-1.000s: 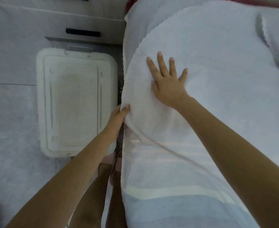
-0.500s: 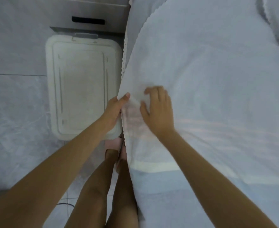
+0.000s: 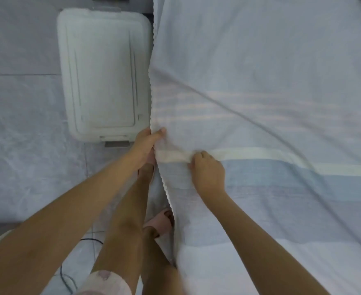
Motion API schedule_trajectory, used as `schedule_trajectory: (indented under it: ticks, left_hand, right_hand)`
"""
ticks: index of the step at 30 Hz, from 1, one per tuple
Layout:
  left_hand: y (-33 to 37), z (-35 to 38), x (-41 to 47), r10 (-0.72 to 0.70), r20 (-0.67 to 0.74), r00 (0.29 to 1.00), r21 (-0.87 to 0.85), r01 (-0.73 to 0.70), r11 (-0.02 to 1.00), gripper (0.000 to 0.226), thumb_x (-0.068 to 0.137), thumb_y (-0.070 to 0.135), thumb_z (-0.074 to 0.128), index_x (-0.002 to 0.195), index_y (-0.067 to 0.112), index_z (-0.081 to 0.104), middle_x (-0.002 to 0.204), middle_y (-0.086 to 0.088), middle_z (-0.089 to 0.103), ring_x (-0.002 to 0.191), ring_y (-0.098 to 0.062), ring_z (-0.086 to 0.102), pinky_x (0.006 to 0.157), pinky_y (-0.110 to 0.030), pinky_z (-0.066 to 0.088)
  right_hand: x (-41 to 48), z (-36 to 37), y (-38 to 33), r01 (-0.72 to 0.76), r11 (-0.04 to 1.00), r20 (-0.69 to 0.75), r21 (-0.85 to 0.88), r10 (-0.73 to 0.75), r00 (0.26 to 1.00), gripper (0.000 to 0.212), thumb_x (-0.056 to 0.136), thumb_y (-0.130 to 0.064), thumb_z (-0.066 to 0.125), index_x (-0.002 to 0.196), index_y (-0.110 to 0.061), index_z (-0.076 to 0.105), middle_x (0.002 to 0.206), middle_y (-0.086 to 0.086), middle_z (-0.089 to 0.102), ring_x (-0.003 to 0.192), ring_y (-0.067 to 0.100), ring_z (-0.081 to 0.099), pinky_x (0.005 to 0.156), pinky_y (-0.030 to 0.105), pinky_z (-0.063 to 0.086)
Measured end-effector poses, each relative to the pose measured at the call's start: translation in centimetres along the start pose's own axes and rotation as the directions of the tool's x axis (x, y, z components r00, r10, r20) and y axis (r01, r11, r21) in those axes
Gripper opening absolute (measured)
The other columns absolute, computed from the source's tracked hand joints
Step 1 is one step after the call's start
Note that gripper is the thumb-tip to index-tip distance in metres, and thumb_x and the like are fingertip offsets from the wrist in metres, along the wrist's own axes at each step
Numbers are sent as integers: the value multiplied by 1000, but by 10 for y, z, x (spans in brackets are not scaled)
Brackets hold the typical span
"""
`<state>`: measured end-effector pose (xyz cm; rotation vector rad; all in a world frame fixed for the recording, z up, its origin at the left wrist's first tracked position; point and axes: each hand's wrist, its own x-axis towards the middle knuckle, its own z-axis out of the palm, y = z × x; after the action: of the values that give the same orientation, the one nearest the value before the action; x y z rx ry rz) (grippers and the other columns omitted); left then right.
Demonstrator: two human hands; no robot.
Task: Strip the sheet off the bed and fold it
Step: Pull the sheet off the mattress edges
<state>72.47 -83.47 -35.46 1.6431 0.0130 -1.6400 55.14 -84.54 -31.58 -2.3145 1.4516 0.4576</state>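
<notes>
A pale sheet (image 3: 260, 86) with blue, white and faint pink stripes covers the bed and fills the right side of the head view. Its scalloped left edge hangs down the bed's side. My left hand (image 3: 146, 143) pinches that edge between thumb and fingers. My right hand (image 3: 207, 171) lies a little to the right on top of the bed, its fingers curled into a bunch of the cloth by the white stripe. A long crease runs from the hands up and to the right across the sheet.
A white plastic storage box (image 3: 103, 77) with its lid on stands on the tiled floor (image 3: 22, 124), close against the bed's left side. My bare legs and pink slippers (image 3: 160, 222) are beside the bed. A dark cable (image 3: 69, 279) lies on the floor at lower left.
My right hand has come back from lying flat far up the sheet and now bunches cloth near the edge. The sheet has slid toward me; the blue stripes now show beside my hands.
</notes>
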Motion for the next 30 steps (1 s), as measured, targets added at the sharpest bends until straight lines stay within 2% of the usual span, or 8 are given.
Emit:
schedule_trajectory:
  ticks: [4,10,14,17,20,23,26,30]
  left_hand:
    - [-43,1,-28,9,19,1000,-25,-8,1000,33,91,20,60,121,7,59,114,-10,67,95,-20,67,90,-42,52]
    - [-85,-6,-38,73,-111,991,0,-74,997,26,93,26,57,117,15,57,123,-9,62,106,-21,62,96,-38,49]
    - [-97,-2,-36,87,-84,993,-13,-88,996,46,88,39,62,125,10,57,119,-8,65,109,-25,62,95,-42,50]
    - [-112,-3,-42,95,27,995,-26,-94,995,59,79,48,68,127,15,56,122,-6,64,114,-23,60,96,-42,48]
    - [-127,-7,-58,61,73,995,20,-63,998,58,78,44,70,125,14,55,123,-8,63,114,-26,60,94,-43,49]
    - [-144,-11,-77,-64,171,983,130,42,991,32,85,26,68,115,23,58,118,-2,65,106,-18,63,92,-35,51]
    - [-166,-16,-89,-140,217,966,222,91,971,33,86,17,66,118,18,59,118,-2,65,109,-19,61,93,-32,49]
    - [-199,-22,-107,-172,239,955,250,111,962,45,81,22,73,123,13,60,120,-3,65,110,-19,61,100,-38,46]
  right_hand:
    - [-1,-3,-3,21,1000,140,-20,-18,990,13,89,-6,51,98,-7,60,107,9,60,97,29,60,72,31,41]
    - [-17,6,3,24,999,228,27,-30,973,14,93,-18,52,101,-9,59,109,8,61,102,27,58,78,30,43]
    - [-31,22,10,75,980,-24,186,-72,997,20,90,-25,58,100,-8,56,107,9,57,90,28,59,66,30,37]
    - [-73,42,19,134,951,-187,280,-83,979,40,82,-35,62,111,-8,55,114,10,54,99,26,55,76,33,41]
    - [-128,66,33,-7,982,-132,189,33,991,53,77,-48,59,115,-13,51,120,9,52,110,23,48,84,36,42]
    - [-171,81,52,-237,940,18,244,240,971,29,83,-27,67,104,-10,57,109,9,56,99,31,56,78,38,44]
    - [-184,88,65,-280,920,74,275,270,960,11,85,-18,62,91,-9,59,101,8,56,91,33,58,71,36,43]
    - [-193,98,56,-188,965,-8,180,193,981,63,71,-62,59,112,-14,54,115,6,54,101,26,53,76,38,45]
